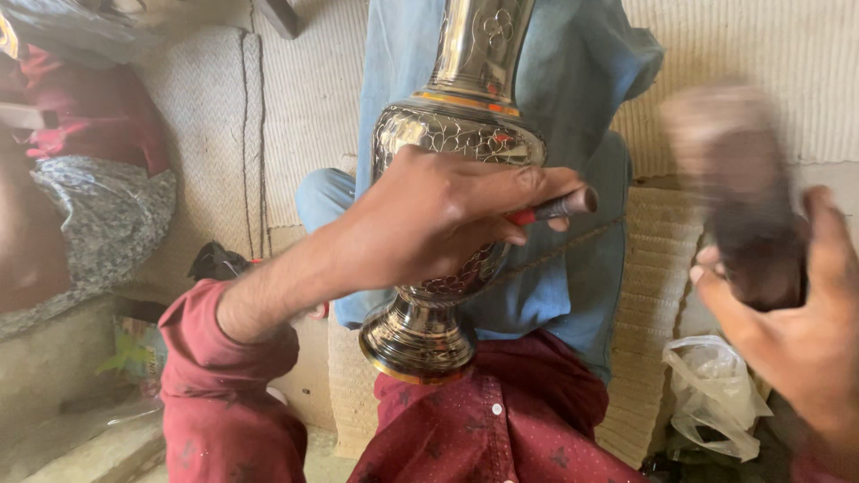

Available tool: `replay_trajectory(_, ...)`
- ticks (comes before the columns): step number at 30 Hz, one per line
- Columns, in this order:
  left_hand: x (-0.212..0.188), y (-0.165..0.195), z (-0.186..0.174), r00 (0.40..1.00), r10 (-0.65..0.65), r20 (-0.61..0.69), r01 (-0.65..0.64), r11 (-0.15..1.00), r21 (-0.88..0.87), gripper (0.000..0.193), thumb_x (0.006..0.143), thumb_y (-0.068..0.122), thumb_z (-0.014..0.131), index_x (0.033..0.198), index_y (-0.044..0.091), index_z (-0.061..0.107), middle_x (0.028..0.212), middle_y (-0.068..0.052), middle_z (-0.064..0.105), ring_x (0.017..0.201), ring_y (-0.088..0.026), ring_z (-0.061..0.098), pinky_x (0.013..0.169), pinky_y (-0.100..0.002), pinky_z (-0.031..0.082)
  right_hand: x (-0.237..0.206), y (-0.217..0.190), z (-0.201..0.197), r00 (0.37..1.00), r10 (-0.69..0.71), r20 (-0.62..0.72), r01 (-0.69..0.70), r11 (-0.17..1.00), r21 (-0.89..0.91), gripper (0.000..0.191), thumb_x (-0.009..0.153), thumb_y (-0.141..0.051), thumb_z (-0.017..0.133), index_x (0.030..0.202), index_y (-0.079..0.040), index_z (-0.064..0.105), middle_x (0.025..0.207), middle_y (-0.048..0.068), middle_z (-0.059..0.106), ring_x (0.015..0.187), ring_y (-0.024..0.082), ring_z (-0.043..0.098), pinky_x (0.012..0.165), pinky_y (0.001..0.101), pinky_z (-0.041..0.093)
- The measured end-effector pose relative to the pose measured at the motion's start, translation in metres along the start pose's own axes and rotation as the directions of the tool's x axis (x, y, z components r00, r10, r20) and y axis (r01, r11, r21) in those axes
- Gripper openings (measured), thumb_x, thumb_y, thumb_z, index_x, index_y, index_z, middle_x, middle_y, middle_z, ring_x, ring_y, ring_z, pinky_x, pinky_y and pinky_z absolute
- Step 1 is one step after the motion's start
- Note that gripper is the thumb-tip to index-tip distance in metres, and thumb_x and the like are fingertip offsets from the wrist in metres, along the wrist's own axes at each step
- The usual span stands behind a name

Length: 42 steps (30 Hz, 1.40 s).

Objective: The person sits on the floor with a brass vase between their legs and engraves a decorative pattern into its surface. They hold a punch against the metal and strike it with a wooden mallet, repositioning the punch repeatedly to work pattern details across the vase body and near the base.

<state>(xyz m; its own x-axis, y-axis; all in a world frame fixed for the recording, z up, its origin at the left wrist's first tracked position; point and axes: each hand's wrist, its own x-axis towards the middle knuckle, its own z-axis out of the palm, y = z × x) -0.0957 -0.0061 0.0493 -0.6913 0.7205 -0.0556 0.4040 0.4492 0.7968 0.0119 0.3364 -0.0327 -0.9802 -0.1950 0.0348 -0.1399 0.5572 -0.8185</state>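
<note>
Left hand pinches a chisel against the engraved brass vase mid-frame; right hand grips a blurred mallet. Pattern looks mostly cut.

The brass vase runs out of frame at the top, its mouth unseen; the left hand covers part of its engraved belly and most of the red-handled tool; the block-like object in the right hand is motion-blurred beyond recognition; that hand is cropped at the right edge.
</note>
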Motion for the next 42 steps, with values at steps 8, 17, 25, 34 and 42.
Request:
replay_trajectory(8,0.000,-0.006,0.001,0.987,0.158,0.009,-0.158,0.987,0.034,0.057,0.093,0.006,0.078,0.145,0.017,0.057,0.120,-0.003,0.075,0.100,-0.025,0.075,0.078,-0.038,0.060,-0.025,0.020,0.010,0.989,0.144,-0.041,-0.147,0.986,-0.081,0.033,0.088,0.006,0.076,0.118,0.009,0.062,0.088,0.012,0.070,0.077,0.015,0.070,0.068,0.0293,0.057)
replay_trajectory(17,-0.020,0.013,0.021,0.954,-0.001,-0.299,0.010,1.000,0.030,0.055,0.094,-0.007,0.070,0.142,0.011,0.052,0.124,-0.001,0.073,0.103,-0.017,0.077,0.081,-0.029,0.065,0.008,0.009,-0.010,0.991,-0.092,0.096,0.111,0.971,-0.212,0.066,0.084,0.002,0.078,0.143,0.007,0.047,0.108,0.022,0.067,0.089,0.029,0.072,0.075,0.0359,0.057)
replay_trajectory(25,-0.016,0.012,0.018,0.945,-0.175,-0.276,0.154,0.983,-0.097,0.048,0.090,-0.001,0.077,0.132,0.009,0.055,0.122,-0.007,0.075,0.088,-0.014,0.078,0.068,-0.032,0.062,0.015,-0.004,-0.002,0.973,-0.228,0.039,0.229,0.922,-0.312,0.080,0.083,0.007,0.078,0.152,0.005,0.039,0.109,0.029,0.067,0.085,0.032,0.071,0.070,0.0381,0.056)
replay_trajectory(34,0.000,-0.003,0.015,0.984,0.179,0.006,-0.179,0.984,0.022,0.056,0.092,0.011,0.080,0.143,0.019,0.058,0.128,-0.001,0.075,0.104,-0.023,0.077,0.079,-0.037,0.062,-0.083,0.040,0.061,0.945,0.160,-0.287,-0.111,0.977,0.179,0.085,0.100,0.011,0.074,0.162,-0.005,0.019,0.099,0.017,0.064,0.085,0.023,0.068,0.083,0.0328,0.058)
replay_trajectory(42,0.011,-0.004,0.009,0.976,0.147,0.161,-0.158,0.986,0.058,0.055,0.087,0.016,0.081,0.140,0.019,0.064,0.108,-0.005,0.078,0.090,-0.023,0.077,0.073,-0.038,0.060,-0.104,0.033,0.081,0.906,0.159,-0.391,-0.055,0.963,0.264,0.102,0.100,0.012,0.072,0.165,-0.013,-0.002,0.104,0.015,0.059,0.086,0.020,0.063,0.077,0.0285,0.057)
